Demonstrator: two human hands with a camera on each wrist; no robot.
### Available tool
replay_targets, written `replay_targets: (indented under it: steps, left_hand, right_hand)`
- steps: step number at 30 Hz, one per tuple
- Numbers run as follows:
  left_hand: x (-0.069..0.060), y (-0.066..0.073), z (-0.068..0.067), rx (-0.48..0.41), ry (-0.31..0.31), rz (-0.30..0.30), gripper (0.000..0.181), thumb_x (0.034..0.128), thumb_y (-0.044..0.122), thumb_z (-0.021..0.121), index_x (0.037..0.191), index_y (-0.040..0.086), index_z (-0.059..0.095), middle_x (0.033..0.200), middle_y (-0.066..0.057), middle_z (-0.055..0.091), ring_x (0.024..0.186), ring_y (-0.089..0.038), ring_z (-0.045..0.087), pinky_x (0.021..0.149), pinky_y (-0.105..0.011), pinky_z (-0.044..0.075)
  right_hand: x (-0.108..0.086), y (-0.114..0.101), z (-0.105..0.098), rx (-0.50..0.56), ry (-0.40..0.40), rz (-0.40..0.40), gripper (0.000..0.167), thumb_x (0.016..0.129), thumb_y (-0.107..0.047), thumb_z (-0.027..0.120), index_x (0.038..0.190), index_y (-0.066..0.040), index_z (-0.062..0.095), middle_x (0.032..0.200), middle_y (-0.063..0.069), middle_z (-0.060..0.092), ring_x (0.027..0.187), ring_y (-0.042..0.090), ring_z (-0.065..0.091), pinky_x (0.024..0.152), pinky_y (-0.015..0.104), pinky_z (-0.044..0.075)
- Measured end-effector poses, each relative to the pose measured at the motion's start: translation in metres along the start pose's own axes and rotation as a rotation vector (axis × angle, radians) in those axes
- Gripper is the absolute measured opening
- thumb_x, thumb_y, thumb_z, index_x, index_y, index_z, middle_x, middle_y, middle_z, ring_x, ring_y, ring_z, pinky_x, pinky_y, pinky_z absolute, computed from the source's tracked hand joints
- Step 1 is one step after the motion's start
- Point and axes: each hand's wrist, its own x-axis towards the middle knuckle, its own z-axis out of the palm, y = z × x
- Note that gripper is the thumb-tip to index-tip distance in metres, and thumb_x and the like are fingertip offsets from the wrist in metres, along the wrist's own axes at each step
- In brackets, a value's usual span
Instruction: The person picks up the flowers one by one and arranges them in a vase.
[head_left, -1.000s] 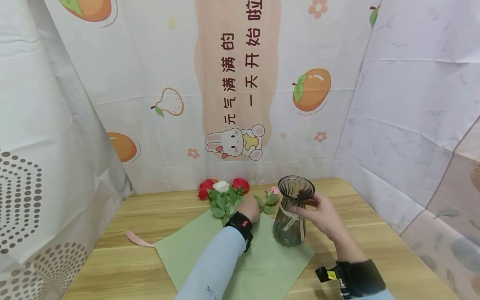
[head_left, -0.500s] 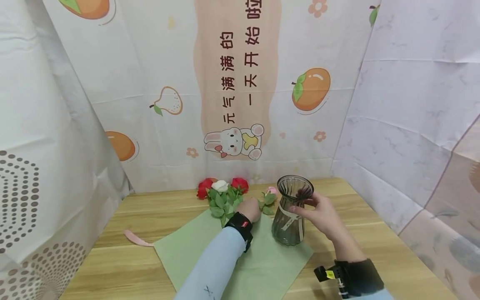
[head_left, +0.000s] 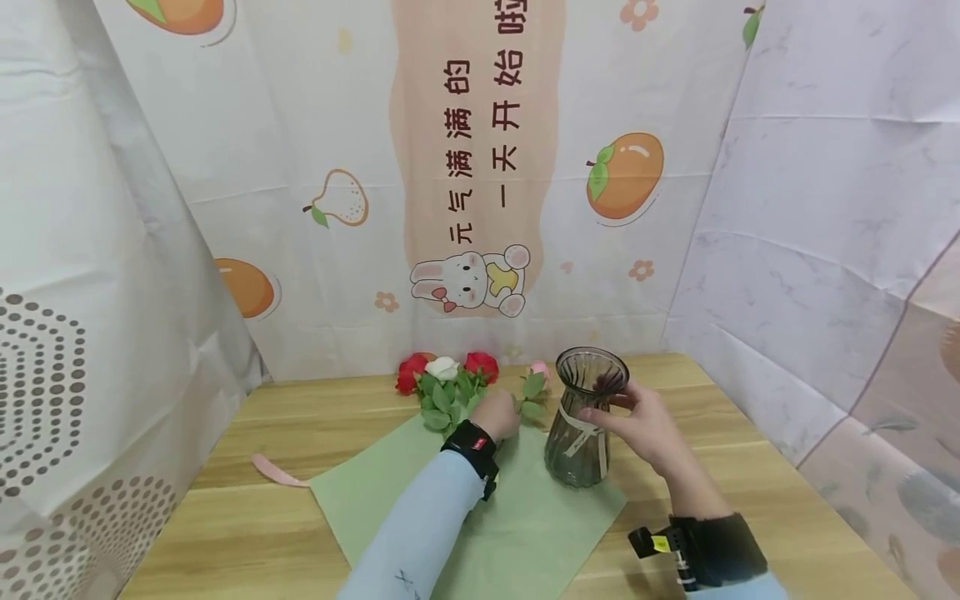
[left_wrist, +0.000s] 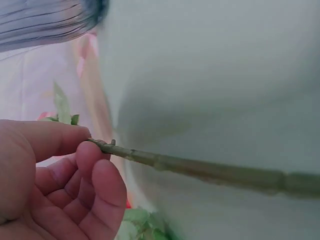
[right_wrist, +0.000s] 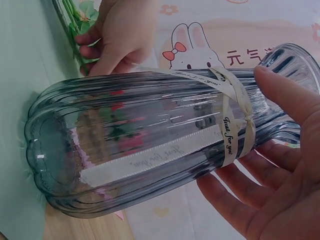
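Observation:
My left hand [head_left: 498, 414] pinches the stem [left_wrist: 215, 172] of a pink rose [head_left: 539, 369] between thumb and finger, as the left wrist view shows. The rose's head and leaves lie just left of a ribbed, smoky glass vase [head_left: 573, 458]. My right hand [head_left: 647, 427] holds this vase by its neck from the right, thumb in front and fingers round the far side. The vase stands upright, and a cream ribbon [right_wrist: 231, 135] with printed words is tied round it. Through the glass, the right wrist view shows nothing inside the vase.
Red roses [head_left: 482, 365] and a white rose [head_left: 442, 368] lie together left of my left hand. Green wrapping paper [head_left: 525, 533] covers the middle of the wooden table [head_left: 240, 533]. A pink ribbon end [head_left: 273, 472] sticks out at its left. Printed curtains enclose the back and sides.
The pink rose's head has swung slightly left and away from me as my left hand turns its stem. My right hand and the vase have stayed in place.

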Motion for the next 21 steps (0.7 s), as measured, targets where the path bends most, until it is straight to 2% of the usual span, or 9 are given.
replay_targets:
  steps: [1,4,9,15,21]
  left_hand:
    - [-0.001,-0.001,-0.003,-0.018,0.0,-0.016,0.028,0.0916,0.005,0.067,0.065,0.01,0.058,0.064,-0.003,0.054,0.057,-0.017,0.05,0.053,-0.029,0.044]
    - [-0.003,-0.003,-0.013,-0.06,0.01,-0.019,0.042,0.0917,0.006,0.066,0.057,0.014,0.043,0.056,0.002,0.039,0.05,-0.014,0.044,0.048,-0.027,0.039]
    - [-0.008,-0.008,-0.024,-0.171,0.017,-0.008,0.053,0.0929,0.009,0.067,0.05,0.016,0.037,0.045,0.008,0.028,0.038,-0.008,0.035,0.041,-0.023,0.03]
    - [-0.014,-0.014,-0.037,-0.294,0.032,0.013,0.048,0.0961,0.013,0.069,0.052,0.014,0.049,0.044,0.008,0.039,0.036,-0.009,0.047,0.04,-0.023,0.035]
    - [-0.022,-0.016,-0.054,-0.371,0.049,0.026,0.031,0.0976,0.012,0.067,0.066,0.01,0.066,0.053,0.003,0.054,0.043,-0.013,0.058,0.044,-0.025,0.044]
  right_hand:
    - [0.0,0.0,0.0,0.001,-0.003,-0.002,0.058,0.084,-0.03,0.087,0.131,-0.007,0.061,0.126,0.016,0.064,0.124,0.044,0.056,0.092,0.059,0.05]
    - [0.0,0.0,-0.001,-0.001,-0.003,-0.006,0.059,0.084,-0.03,0.086,0.132,-0.007,0.06,0.127,0.017,0.064,0.123,0.043,0.056,0.092,0.06,0.049]
    - [0.0,0.0,-0.002,0.0,-0.008,-0.013,0.058,0.085,-0.03,0.085,0.132,-0.007,0.061,0.128,0.017,0.064,0.124,0.043,0.056,0.093,0.059,0.05]
    - [-0.001,-0.002,0.0,0.009,-0.015,-0.02,0.06,0.085,-0.03,0.085,0.135,-0.008,0.06,0.13,0.017,0.064,0.124,0.043,0.055,0.094,0.059,0.049]
    - [0.0,-0.003,-0.001,0.006,-0.019,-0.018,0.061,0.086,-0.03,0.085,0.136,-0.008,0.059,0.131,0.017,0.063,0.124,0.042,0.055,0.095,0.059,0.048]
